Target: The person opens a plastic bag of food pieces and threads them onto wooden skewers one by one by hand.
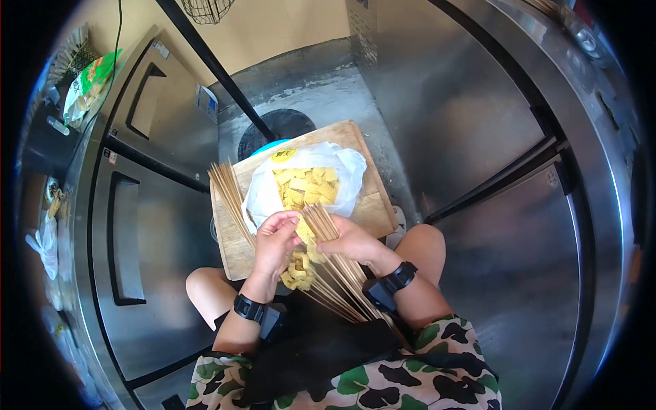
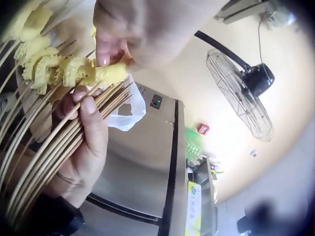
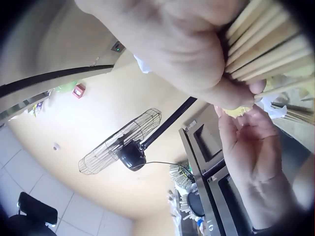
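Observation:
The left hand pinches a yellow, spongy-looking piece between thumb and fingers, beside the skewers' upper ends. A bundle of thin wooden skewers is gripped by the right hand, its thumb lying along them. Several folded yellow pieces sit threaded on skewers under the hands. In the right wrist view the left hand meets the right fingers at a yellow piece. Beyond both hands, an open white plastic bag holds more yellow pieces.
Loose skewers lie at the left of the wooden board, which carries the bag. Steel refrigerators stand left and right. A black pole rises behind the board; a fan shows in the wrist views.

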